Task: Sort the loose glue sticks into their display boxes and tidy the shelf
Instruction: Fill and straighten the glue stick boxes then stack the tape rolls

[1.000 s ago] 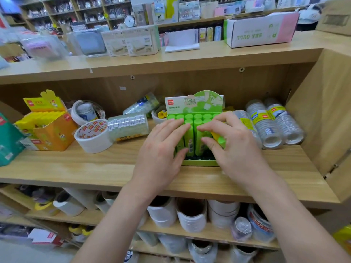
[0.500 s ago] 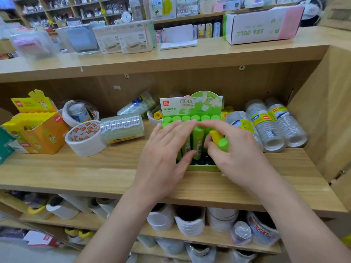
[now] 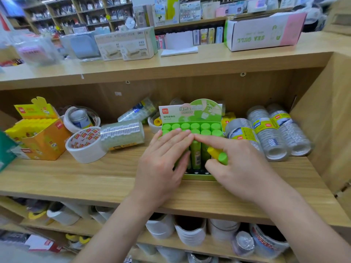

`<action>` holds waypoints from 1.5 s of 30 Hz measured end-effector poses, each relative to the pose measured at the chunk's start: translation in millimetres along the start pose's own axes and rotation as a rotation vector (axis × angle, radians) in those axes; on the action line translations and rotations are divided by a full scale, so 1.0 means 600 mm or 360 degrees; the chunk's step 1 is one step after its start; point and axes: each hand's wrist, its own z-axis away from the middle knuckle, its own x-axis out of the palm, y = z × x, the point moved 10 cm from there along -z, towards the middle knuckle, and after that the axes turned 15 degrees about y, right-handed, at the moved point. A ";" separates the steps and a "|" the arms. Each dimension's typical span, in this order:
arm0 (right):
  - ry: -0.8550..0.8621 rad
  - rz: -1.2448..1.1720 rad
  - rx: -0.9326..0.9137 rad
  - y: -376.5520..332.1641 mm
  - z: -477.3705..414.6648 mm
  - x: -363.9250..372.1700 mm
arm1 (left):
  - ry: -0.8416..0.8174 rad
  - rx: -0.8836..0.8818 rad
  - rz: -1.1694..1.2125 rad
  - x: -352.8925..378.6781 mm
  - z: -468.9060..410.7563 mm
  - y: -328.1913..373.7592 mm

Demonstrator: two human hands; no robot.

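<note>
Green-capped glue sticks (image 3: 191, 127) stand in rows in the green display box (image 3: 190, 111) on the wooden shelf (image 3: 95, 179) of a stationery shop. Your left hand (image 3: 165, 160) lies flat and open on them; your right hand (image 3: 239, 168) grips a yellow glue stick (image 3: 218, 155) while touching the rows. Clear tape rolls (image 3: 275, 133) lie just right of the box; a white tape roll (image 3: 85, 147) and an orange display box (image 3: 43, 143) sit to its left.
</note>
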 end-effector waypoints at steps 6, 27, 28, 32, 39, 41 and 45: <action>-0.0146 -0.0397 0.0197 0.009 0.000 0.011 | -0.0200 -0.0080 0.0005 0.010 -0.005 -0.008; 0.0220 -0.1352 0.0395 -0.080 0.021 0.039 | 0.0365 -0.1979 0.1045 -0.121 0.084 -0.039; 0.0158 -0.1365 0.0364 -0.094 0.014 0.054 | 0.0416 -0.2024 0.1054 -0.134 0.092 -0.056; 0.0048 -0.1260 0.0180 -0.165 -0.011 0.114 | 0.0480 -0.2156 0.1097 -0.184 0.118 -0.130; -0.0018 -0.1172 -0.0013 -0.321 -0.067 0.245 | 0.0365 -0.1865 0.0669 -0.318 0.120 -0.306; 0.0023 -0.1114 -0.0065 -0.364 -0.090 0.279 | 0.0337 -0.1751 0.0486 -0.360 0.118 -0.369; 0.0269 -0.0997 -0.0130 -0.433 -0.147 0.320 | 0.0202 -0.1310 -0.0360 -0.438 0.121 -0.493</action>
